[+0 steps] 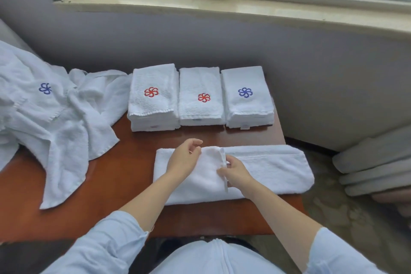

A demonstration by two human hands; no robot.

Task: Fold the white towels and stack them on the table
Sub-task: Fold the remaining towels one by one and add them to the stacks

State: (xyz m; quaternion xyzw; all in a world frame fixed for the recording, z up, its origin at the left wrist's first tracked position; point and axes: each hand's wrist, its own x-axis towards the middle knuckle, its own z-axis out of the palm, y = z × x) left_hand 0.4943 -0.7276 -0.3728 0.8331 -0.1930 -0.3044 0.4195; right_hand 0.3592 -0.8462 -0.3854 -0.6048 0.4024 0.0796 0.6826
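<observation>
Now both hands are down on the half-folded towel (266, 169), which lies lengthwise across the near part of the reddish-brown table (124, 176), its right end poking out past the table's right edge. A flap of it is turned over around the middle, and the right hand (236, 173) has thumb and fingers pinched on that flap's hemmed edge. The left hand (184, 160) sits on the towel's left part, fingers curled right up against the flap's far corner, thumb lifted; whether it actually grips the cloth I cannot tell. Pale blue sleeves (106, 242) are pushed up both forearms. Look to the far side of the table and three neat piles stand in a row, touching side by side: the left stack (153, 109) with a red pinwheel emblem on top, the middle stack (201, 109) also red and sitting lower, and the right stack (246, 109) with a blue emblem. Off to the left, a rumpled heap of unfolded towels (55, 122) spills over the table, one blue emblem showing, its edge touching the left stack. Behind runs a grey wall with a windowsill (200, 6), and grey cushions (373, 162) lie on the floor at right.
</observation>
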